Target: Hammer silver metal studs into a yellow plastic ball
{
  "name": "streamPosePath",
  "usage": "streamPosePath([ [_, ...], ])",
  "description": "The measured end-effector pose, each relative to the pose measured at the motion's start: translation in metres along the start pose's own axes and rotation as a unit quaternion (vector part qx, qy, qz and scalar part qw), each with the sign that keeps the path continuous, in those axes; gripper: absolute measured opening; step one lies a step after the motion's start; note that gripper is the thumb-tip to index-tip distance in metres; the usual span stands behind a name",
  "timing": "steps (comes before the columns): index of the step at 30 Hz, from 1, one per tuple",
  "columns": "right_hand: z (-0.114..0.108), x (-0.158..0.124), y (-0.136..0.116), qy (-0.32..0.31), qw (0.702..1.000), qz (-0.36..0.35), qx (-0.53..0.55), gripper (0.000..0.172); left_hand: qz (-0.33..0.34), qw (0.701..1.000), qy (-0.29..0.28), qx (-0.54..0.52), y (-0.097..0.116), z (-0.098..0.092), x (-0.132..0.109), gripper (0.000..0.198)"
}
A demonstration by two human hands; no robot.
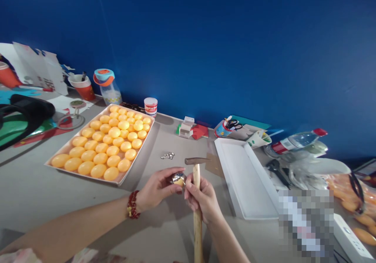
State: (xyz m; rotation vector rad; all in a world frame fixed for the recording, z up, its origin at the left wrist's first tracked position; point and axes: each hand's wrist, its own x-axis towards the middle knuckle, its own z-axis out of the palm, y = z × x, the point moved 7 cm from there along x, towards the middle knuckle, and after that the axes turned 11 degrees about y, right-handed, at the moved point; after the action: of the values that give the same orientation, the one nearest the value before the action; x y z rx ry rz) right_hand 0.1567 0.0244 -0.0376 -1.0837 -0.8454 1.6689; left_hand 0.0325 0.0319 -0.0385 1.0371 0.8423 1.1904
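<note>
My left hand (152,188) is closed around a small ball (178,178), shiny silver over much of its surface with a yellow patch. My right hand (202,196) grips a hammer (196,175) by its wooden handle, the metal head upward. Its thumb and forefinger are close to the ball's right side; I cannot tell whether they touch it or pinch something small. A little cluster of shiny metal pieces (168,156) lies on the table just beyond. To the left, a shallow box (122,180) holds several rows of yellow-orange balls (101,148).
A white tray (245,176) stands on the right. Along the blue wall are a paper cup (82,86), a lidded jug (108,90), a white-and-red tub (150,107), small boxes (186,127) and a pen holder (223,129). A bottle (296,140) and a power strip (352,235) are farther right.
</note>
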Motion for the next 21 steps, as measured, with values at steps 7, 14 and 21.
streamPosePath([
  [7, -0.002, 0.001, 0.001, 0.005, 1.000, 0.002, -0.007, 0.029, 0.039, 0.997, 0.007, 0.059, 0.003, -0.003, -0.001, 0.042],
  [14, -0.005, 0.002, 0.003, 0.003, 1.000, 0.002, -0.020, 0.029, 0.091, 0.990, 0.000, 0.109, 0.008, -0.003, -0.001, 0.037],
  [21, -0.005, 0.001, 0.002, 0.014, 0.999, 0.006, -0.035, 0.031, 0.107, 0.983, 0.005, 0.152, 0.011, -0.003, -0.001, 0.033],
])
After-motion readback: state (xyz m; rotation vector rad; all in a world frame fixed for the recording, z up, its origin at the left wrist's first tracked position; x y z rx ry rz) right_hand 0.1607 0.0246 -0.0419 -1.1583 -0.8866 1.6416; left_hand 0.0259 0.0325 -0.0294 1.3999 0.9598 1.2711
